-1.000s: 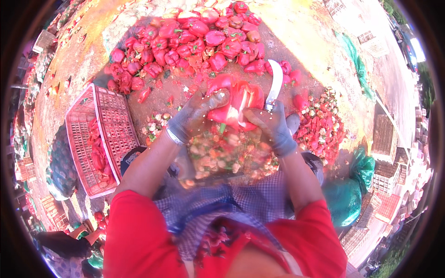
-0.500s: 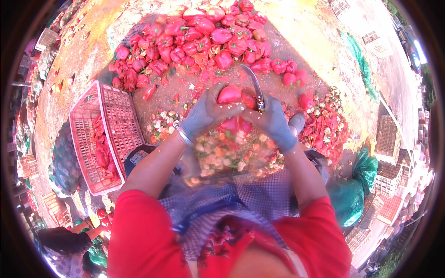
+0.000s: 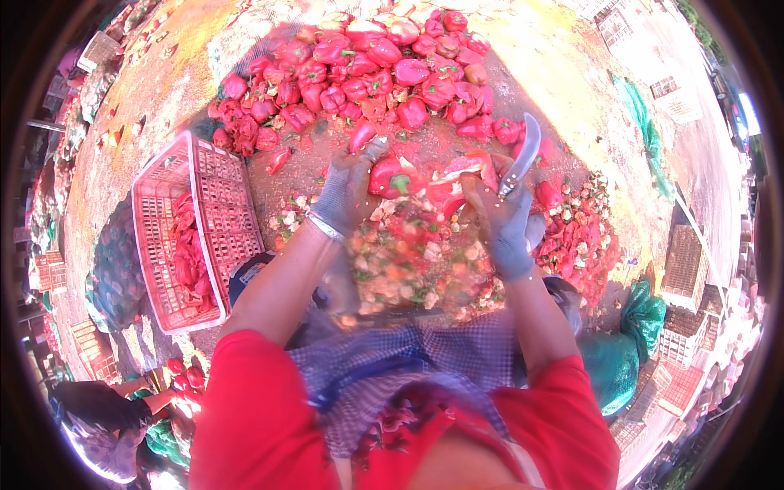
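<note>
My left hand (image 3: 345,189), in a grey glove, is closed at the side of a red bell pepper (image 3: 380,175) with a green stem. My gloved right hand (image 3: 505,224) grips a knife with a curved blade (image 3: 527,149), its tip pointing up and away. Against the fingers of that same hand rests an opened piece of red pepper (image 3: 469,166), its pale inside showing. Below both hands lies a blurred heap of pepper cores and scraps (image 3: 416,261), in front of my checked apron (image 3: 441,335).
A large pile of whole red peppers (image 3: 384,69) lies ahead. To the left, a tilted pink plastic crate (image 3: 196,233) contains red pepper pieces. More cut peppers and cores (image 3: 576,233) lie at right, near a green mesh sack (image 3: 612,359). Another person's arm (image 3: 139,388) shows at lower left.
My hands have moved apart, the left one leftward and the right one rightward. The opened pepper piece now shows by the right hand, and the knife blade has swung to the right.
</note>
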### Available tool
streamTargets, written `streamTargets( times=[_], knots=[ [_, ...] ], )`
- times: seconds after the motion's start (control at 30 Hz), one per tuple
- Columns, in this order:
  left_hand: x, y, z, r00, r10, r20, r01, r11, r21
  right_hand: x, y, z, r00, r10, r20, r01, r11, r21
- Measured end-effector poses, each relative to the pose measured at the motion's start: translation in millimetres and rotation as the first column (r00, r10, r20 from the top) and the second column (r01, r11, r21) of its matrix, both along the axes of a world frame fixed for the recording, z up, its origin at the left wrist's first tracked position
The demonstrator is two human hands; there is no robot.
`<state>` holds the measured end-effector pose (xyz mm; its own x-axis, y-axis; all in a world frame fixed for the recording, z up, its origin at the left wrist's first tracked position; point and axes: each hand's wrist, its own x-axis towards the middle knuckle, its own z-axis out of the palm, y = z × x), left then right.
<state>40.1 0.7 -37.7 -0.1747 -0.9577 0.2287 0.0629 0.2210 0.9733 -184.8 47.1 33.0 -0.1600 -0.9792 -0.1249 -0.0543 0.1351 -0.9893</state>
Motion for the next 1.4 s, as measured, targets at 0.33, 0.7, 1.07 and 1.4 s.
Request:
streamTargets(
  times=[0.33,0.7,1.07,1.4],
  knots=[
    [25,-21,1,0.614,0.423,-0.667,0.145,0.77,0.621,-13,-47,4,0.79,-0.27,0.551,0.185,0.961,0.206],
    [-7,7,56,0.775,0.091,-0.626,0.25,0.865,0.435,41,-27,23,0.821,0.439,-0.364,-0.498,0.863,-0.083],
    [-27,11,-1,0.984,-0.128,-0.12,0.142,0.984,0.112,19,-21,-4,0.792,0.603,-0.096,-0.596,0.797,0.091],
    [-63,9,19,0.938,-0.057,-0.341,0.244,0.808,0.536,-4,2,-48,0.87,0.402,-0.285,-0.409,0.912,0.038]
  ],
)
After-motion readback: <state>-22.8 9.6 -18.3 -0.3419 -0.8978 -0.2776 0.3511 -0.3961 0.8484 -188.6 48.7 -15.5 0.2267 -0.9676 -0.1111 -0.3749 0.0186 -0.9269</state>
